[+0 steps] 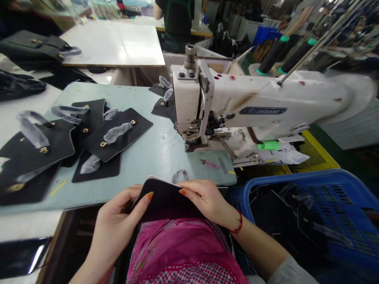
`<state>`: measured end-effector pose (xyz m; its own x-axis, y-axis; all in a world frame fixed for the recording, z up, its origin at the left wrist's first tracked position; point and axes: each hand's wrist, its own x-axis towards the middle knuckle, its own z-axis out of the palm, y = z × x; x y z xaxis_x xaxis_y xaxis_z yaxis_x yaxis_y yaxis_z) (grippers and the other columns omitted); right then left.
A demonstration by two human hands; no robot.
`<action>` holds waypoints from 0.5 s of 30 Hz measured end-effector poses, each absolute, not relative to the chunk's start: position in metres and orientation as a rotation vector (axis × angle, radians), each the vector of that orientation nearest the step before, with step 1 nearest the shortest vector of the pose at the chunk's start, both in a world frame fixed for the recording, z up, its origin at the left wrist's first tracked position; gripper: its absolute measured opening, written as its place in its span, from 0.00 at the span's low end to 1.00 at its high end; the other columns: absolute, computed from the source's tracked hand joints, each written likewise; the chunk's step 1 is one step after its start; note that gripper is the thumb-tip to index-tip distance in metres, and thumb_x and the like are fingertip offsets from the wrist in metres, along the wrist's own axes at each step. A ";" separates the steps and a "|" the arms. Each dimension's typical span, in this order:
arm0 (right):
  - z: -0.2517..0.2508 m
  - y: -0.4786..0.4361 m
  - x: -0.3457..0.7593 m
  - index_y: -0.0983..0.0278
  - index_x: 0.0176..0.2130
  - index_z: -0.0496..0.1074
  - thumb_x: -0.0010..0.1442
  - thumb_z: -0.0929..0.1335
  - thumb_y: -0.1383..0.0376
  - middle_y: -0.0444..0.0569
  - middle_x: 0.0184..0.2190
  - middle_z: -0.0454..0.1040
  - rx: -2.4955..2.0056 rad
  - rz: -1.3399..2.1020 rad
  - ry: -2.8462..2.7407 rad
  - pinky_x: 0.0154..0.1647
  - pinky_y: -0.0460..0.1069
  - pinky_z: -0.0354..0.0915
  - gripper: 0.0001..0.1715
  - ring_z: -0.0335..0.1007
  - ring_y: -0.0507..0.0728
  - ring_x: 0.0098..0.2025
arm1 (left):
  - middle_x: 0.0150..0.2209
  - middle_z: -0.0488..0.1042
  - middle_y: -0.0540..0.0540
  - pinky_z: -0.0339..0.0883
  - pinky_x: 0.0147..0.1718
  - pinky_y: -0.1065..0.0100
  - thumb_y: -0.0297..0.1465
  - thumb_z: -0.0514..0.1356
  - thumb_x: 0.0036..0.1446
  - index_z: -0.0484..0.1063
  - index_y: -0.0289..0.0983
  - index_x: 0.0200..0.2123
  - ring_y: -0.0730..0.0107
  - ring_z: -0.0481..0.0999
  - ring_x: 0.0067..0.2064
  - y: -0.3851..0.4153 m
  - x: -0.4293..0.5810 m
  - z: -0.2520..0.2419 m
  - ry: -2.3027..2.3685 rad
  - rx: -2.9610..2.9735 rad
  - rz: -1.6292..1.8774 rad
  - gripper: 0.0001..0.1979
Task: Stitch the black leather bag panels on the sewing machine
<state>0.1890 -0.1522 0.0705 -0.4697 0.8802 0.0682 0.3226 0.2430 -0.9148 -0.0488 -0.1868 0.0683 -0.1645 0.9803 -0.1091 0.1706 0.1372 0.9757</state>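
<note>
Between both hands, close above my lap, is a black bag panel point(170, 203) with a pale edge and rounded corners. My left hand point(122, 215) pinches its left corner, thumb on the near face. The right edge is gripped by my right hand point(204, 197), its thumb also on top. Just behind the panel a plastic-wrapped handle point(180, 176) shows; I cannot tell whether it is fixed to this panel. The white sewing machine point(231, 102) stands ahead to the right. Pink thread snips point(209, 163) lie on the pale green table top point(154, 154) by its needle area.
Several black panels point(117, 132) with wrapped handles and gold fittings overlap on the left. A blue basket point(266, 179) at right holds more black pieces. Black thread cones point(272, 55) rise behind the machine. A dark phone-like slab point(22, 256) lies lower left. Another person point(177, 23) stands beyond.
</note>
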 end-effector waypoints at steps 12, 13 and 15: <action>0.083 -0.150 0.172 0.62 0.50 0.78 0.71 0.63 0.57 0.48 0.40 0.81 -1.128 1.181 -1.906 0.39 0.46 0.66 0.19 0.77 0.53 0.39 | 0.37 0.77 0.52 0.70 0.41 0.75 0.28 0.63 0.61 0.75 0.40 0.34 0.73 0.76 0.39 -0.186 -0.044 0.064 1.396 1.558 1.125 0.02; 0.082 -0.150 0.172 0.61 0.49 0.78 0.71 0.63 0.57 0.48 0.40 0.81 -1.128 1.176 -1.908 0.39 0.46 0.66 0.19 0.76 0.53 0.39 | 0.37 0.77 0.52 0.69 0.41 0.76 0.28 0.63 0.61 0.75 0.40 0.34 0.74 0.76 0.39 -0.186 -0.043 0.066 1.398 1.572 1.124 0.02; 0.081 -0.150 0.172 0.61 0.48 0.79 0.71 0.63 0.57 0.48 0.38 0.81 -1.123 1.157 -1.917 0.38 0.46 0.65 0.18 0.76 0.52 0.38 | 0.36 0.77 0.53 0.69 0.40 0.76 0.28 0.62 0.61 0.74 0.40 0.34 0.75 0.76 0.39 -0.186 -0.042 0.068 1.406 1.589 1.123 0.03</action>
<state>0.1724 -0.1500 0.0808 -0.4413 0.8936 0.0814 0.3446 0.2526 -0.9041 -0.0415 -0.1856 0.0680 0.0237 0.9895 0.1425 0.3580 -0.1415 0.9229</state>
